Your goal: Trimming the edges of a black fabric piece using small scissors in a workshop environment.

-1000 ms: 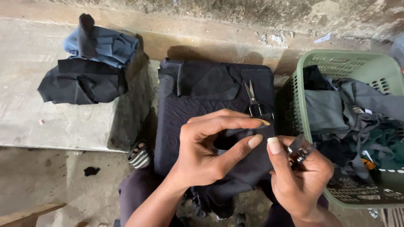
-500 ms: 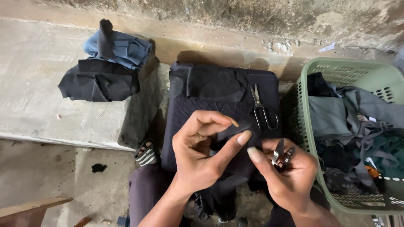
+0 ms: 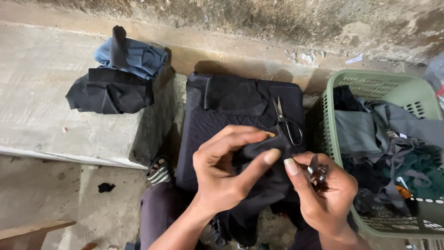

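My left hand pinches a fold of black cloth between thumb and fingers, just above my lap. My right hand is closed around a small metal thread clipper, its thumb close to my left thumb and the cloth. Black-handled scissors lie just beyond my hands on a black padded cushion, along with a flat black fabric piece.
A green plastic laundry basket holding grey, black and green garments stands at the right. Folded black cloth and blue cloth lie on a concrete ledge at the left. A striped sandal sits below the ledge.
The view has shifted slightly. My hands have drawn closer together, thumbs almost touching over the black cloth; the clipper stays in my right hand.
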